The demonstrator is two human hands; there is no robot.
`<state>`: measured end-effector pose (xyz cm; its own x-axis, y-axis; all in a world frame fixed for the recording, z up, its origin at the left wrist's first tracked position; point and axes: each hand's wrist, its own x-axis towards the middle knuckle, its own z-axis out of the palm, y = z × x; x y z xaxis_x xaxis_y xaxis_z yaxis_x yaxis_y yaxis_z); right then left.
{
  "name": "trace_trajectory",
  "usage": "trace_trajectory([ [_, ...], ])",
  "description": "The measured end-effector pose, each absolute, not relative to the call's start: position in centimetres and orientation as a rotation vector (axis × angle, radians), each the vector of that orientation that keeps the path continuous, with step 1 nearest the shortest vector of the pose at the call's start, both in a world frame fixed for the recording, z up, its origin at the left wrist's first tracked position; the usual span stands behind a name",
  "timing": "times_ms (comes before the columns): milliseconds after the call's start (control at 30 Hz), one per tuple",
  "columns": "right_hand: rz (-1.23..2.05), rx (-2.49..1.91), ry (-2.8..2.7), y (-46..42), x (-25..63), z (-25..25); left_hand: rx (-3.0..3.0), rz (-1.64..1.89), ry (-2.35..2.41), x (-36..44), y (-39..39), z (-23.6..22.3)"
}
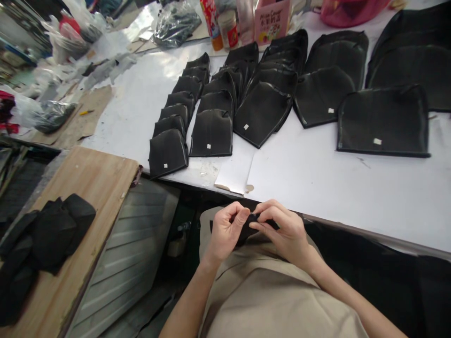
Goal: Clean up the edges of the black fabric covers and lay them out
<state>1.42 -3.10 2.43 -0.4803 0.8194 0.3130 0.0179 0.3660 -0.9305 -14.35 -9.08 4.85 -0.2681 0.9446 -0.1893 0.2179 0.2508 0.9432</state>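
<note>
The soft black piece of fabric-like material (244,234) being worked on is in the person's lap, just below the table's near edge, mostly hidden by the hands. The left hand (227,230) has its thumb pressed against its curled forefinger, with an edge of the piece pinched there; the right hand (283,230) meets it almost tip to tip, thumb and fingertips nearly closed on the same edge. What exactly is being done at that edge is too small to make out from here, but I'd judge this piece to be unfinished. Under the hands spreads a beige cloth garment (275,291). Beyond, on the white-topped table (299,180), flat black pieces with rounded or angled outlines (211,129) lie overlapped in rows, smaller at the left and larger at the right, and a small square white tag (209,146) shows on the front piece of several rows. Their neat order suggests a good share is done, though I can't be sure. Off to the left, a loose heap of crumpled black cloth (52,230) sits on a pale wood-grain board (112,176); perhaps that is still to do. Behind the rows stands a pink printed box (273,23).
</note>
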Motion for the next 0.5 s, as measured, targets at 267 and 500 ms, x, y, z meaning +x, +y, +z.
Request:
trace_trajectory([
  [267,1.175,-0.674,-1.901,-2.7,1.5,1.9,0.708,1.121,1.543,-14.1,-8.8,3.7],
  [500,1.175,-0.681,-1.887,-2.6,1.3,1.9,0.668,1.099,1.488,-14.5,-8.7,3.2],
])
